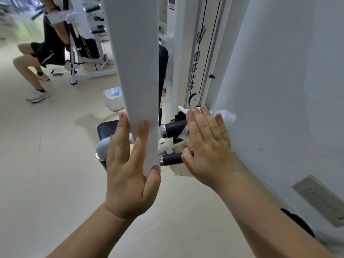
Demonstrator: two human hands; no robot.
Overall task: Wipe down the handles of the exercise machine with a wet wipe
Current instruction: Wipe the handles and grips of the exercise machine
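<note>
Here, in the head view, your right hand lies flat, fingers straight and slightly spread, over the wet wipe, which bulges out at one o'clock past your fingertips, above the upper handle. The lower handle meets your thumb at eight o'clock. The wall crowds three o'clock. Your left hand rests straight-fingered on the white beam, with open floor at nine.
</note>
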